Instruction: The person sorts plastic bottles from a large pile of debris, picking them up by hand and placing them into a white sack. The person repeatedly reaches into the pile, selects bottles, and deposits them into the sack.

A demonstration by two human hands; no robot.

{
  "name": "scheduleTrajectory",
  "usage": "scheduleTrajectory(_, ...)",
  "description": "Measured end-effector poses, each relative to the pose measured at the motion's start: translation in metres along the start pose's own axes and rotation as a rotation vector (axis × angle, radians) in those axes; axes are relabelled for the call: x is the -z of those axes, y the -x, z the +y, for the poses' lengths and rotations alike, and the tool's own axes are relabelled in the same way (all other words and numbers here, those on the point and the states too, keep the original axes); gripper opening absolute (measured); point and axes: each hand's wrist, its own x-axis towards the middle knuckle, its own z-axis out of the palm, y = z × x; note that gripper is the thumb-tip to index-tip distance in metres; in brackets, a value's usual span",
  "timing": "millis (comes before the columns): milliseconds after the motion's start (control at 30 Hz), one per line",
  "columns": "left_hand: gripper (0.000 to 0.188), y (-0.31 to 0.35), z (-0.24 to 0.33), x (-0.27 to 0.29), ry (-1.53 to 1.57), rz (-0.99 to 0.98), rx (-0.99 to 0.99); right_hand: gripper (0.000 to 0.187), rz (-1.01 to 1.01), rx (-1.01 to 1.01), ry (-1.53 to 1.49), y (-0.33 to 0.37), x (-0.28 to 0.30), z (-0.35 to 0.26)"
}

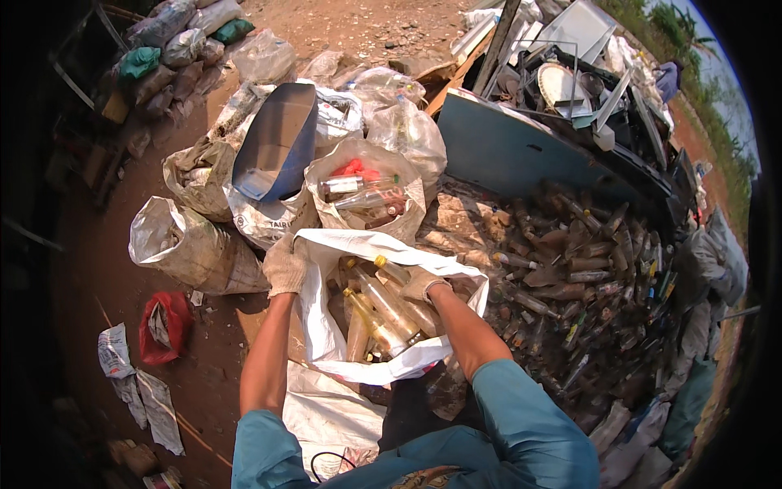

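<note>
Left hand [285, 265], in a knit glove, closed on the upper-left rim of a white sack [314, 326], near the centre of the frame. Right hand [422, 283], also gloved, reaches inside the sack's right side, just beside the bottles; fingers hidden, so cannot tell whether it grasps one. Bottles [391, 310] lie slanted within the sack, clear-sided, several yellow-capped; glass or plastic not certain.

On handling, my judgement: hold the rim high and wide with the left so the mouth does not fold over the load. With the right, lay bottles alongside one another, caps the same way, and press gently rather than drop; feel for broken edges through the glove.

Surface: reddish-brown bare earth [220, 371], littered, a pale flattened sack [334, 407] below centre. Red bag [167, 326] at left, mouth open.

Surroundings: outdoor yard, strong sun. Directly above the white sack in the frame, another open sack [318, 213] with mixed bottles; a blue curved container [281, 134] stands to its left. Right side: a broad heap of loose bottles [570, 277] below a blue panel [521, 151], scrap piled behind it. Greenery [680, 41] upper right.
</note>
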Motion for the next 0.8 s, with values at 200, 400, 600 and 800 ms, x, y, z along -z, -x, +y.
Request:
scheduleTrajectory(200, 0.035, -0.003, -0.022, 0.010, 0.411, 0.064, 0.158, 0.099, 0.020, -0.014, 0.120, -0.032, -0.014, 0.021)
scheduleTrajectory(400, 0.068, 0.174, -0.054, -0.002, 0.494, -0.745, 0.398, 0.103, -0.071, -0.106, 0.369, 0.050, -0.016, 0.050)
scheduleTrajectory(600, 0.036, 0.232, -0.028, 0.047, 1.071, -0.325, 1.143, 0.096, -0.058, 0.227, 0.678, 0.135, -0.052, 0.106)
scheduleTrajectory(800, 0.033, 0.222, -0.026, 0.122, 0.337, -0.379, 0.577, 0.079, -0.326, 0.113, 0.407, 0.201, 0.021, -0.004)
